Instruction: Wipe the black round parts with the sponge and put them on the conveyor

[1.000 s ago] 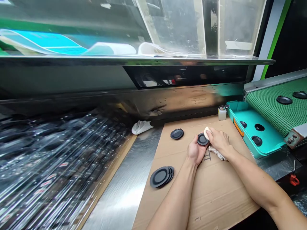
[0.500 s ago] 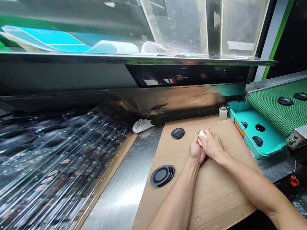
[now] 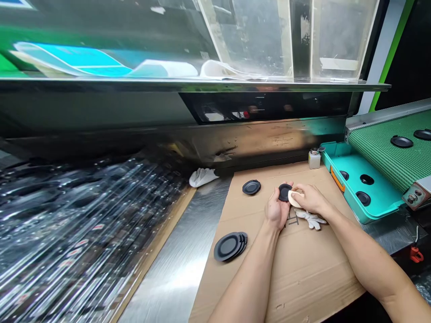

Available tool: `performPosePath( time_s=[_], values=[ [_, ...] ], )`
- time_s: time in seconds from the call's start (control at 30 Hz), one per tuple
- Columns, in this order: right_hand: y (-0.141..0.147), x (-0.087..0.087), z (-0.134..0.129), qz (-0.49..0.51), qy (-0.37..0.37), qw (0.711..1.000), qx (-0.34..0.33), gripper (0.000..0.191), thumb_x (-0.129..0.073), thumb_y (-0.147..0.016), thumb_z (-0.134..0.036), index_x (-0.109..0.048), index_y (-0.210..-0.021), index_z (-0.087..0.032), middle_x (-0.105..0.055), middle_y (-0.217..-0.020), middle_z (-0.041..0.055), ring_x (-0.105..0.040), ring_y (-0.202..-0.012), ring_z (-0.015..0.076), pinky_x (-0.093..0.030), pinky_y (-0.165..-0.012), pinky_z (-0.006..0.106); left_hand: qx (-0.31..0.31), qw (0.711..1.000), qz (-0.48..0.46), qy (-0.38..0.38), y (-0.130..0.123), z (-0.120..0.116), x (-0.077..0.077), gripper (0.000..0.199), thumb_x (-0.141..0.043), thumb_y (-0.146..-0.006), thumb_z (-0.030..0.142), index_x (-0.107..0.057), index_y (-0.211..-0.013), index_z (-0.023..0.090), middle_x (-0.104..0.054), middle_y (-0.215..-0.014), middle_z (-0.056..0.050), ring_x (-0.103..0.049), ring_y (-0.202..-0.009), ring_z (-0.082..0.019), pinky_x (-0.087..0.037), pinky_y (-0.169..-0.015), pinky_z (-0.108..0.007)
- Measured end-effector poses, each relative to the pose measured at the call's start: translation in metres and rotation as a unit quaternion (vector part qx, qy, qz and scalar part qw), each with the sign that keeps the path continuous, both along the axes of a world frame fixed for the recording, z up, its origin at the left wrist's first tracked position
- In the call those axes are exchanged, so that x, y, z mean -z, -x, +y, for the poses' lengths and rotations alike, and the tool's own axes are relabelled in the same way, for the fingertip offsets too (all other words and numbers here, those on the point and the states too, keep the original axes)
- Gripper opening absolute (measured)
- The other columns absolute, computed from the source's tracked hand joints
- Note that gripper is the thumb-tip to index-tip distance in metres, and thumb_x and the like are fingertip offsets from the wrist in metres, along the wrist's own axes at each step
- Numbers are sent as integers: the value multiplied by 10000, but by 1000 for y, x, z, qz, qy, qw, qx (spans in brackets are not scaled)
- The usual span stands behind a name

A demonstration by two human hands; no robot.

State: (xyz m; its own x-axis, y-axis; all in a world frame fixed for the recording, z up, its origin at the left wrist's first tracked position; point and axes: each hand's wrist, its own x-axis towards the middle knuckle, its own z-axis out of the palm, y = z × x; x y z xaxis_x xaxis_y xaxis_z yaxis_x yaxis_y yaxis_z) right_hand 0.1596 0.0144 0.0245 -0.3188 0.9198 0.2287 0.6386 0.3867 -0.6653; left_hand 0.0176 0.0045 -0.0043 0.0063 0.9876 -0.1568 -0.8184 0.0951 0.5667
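My left hand [image 3: 276, 210] holds a round black disc [image 3: 284, 192] face up between thumb and fingers, above the cardboard sheet [image 3: 303, 264]. Pinched in my right hand [image 3: 311, 198] is a cream sponge pad [image 3: 295, 199], its edge against the disc's right side. Just below my right hand lies a white glove [image 3: 311, 220] on the cardboard. To the left are a black disc [image 3: 251, 187] and, closer to me, a fanned stack of black discs [image 3: 230, 246].
At right, a teal tray [image 3: 380, 206] with several black discs sits by a green conveyor belt [image 3: 387, 139] carrying more. A small bottle [image 3: 314, 159] stands beside the tray. Plastic-wrapped trays [image 3: 84, 233] fill the left, near a crumpled white glove [image 3: 202, 177]. A metal shelf [image 3: 202, 83] overhangs the back.
My right hand has moved right and slightly down with the sponge pad, uncovering the disc in my left hand. The glove on the cardboard now shows.
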Motion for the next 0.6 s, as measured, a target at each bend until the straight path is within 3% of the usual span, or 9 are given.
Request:
performPosePath(
  time_s=[0.2,0.37,0.6],
  values=[
    [7,1,-2,3,44,999,-13,188,-584,-899,-340,-714,-963,-221,-726,-860,-7,-639,-781,149,-412,-662,210,5,1000,7,-10,-3,-1,5,323,-414,-1027,322,-645,-1138,125,-712,-1186,-169,-638,-1209,-251,-458,-1102,-463],
    [16,-7,-13,-126,-34,987,96,283,-457,-993,-366,-620,-1204,-274,-744,-1022,32,-679,-913,207,-431,-747,265,-5,999,15,-33,-3,2,16,264,-480,-1005,288,-677,-1069,124,-719,-1148,-135,-676,-1110,-213,-486,-1069,-409],
    [30,-6,-14,-221,-65,971,67,267,-342,-1058,-374,-537,-1191,-248,-718,-1124,55,-679,-956,217,-427,-740,280,-16,1000,13,-6,-2,6,23,280,-441,-1020,270,-674,-1032,116,-737,-1055,-127,-697,-1018,-181,-528,-999,-368]
  ],
)
